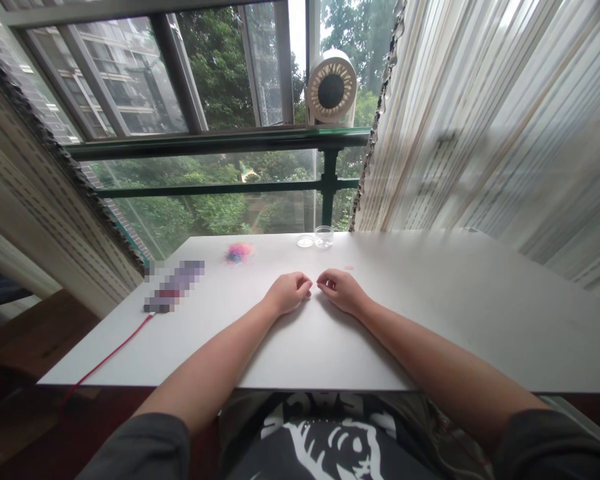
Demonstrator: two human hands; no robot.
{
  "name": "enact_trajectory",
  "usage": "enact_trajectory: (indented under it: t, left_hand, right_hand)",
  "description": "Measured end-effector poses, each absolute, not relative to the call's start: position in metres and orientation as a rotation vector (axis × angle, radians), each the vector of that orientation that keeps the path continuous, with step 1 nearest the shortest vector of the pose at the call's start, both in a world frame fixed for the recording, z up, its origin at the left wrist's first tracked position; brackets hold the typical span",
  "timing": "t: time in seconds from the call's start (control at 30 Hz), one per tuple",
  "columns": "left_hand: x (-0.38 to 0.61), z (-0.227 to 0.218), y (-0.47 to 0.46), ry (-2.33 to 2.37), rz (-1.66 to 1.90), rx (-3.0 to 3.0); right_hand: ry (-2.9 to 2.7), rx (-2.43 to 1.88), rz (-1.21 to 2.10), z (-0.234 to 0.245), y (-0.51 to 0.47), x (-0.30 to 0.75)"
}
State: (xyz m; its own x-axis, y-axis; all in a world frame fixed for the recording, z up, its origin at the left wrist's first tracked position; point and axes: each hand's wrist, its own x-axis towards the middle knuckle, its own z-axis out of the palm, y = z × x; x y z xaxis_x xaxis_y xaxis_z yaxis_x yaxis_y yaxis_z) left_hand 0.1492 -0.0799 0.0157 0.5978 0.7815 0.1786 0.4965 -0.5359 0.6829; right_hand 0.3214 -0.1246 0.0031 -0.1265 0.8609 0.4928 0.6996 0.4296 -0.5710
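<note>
Both my hands rest on the white table (430, 313), close together near its middle. My left hand (289, 292) is curled with its fingertips pinched together. My right hand (341, 288) is curled the same way, and something small and pinkish shows at its fingertips, too small to name. The two pinches almost touch. A small heap of pink and blue bits (239, 252) lies further back to the left. A tiny pink speck (349, 267) lies just beyond my right hand.
A small clear jar (323, 236) and its lid (305, 241) stand at the table's far edge. A blurred flat object (175, 287) with a red cable (110, 357) lies at the left. A round fan (331, 88) sits on the window rail; a striped curtain (505, 120) hangs right.
</note>
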Motion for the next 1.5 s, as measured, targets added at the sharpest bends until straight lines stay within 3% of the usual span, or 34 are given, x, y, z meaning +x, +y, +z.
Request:
enact_trajectory:
  t: [0.27,0.57,1.5]
  left_hand:
    - [0.132,0.014,-0.066,1.073,0.667,2.225]
    - [0.113,0.016,-0.05,1.236,0.712,2.192]
    - [0.112,0.018,-0.055,1.258,0.631,2.304]
  right_hand:
    - [-1.614,-1.703,-0.005,0.002,-0.112,0.376]
    - [-1.456,-2.004,-0.06,-0.002,-0.104,0.395]
    - [-1.409,-1.998,0.09,0.0,-0.107,0.399]
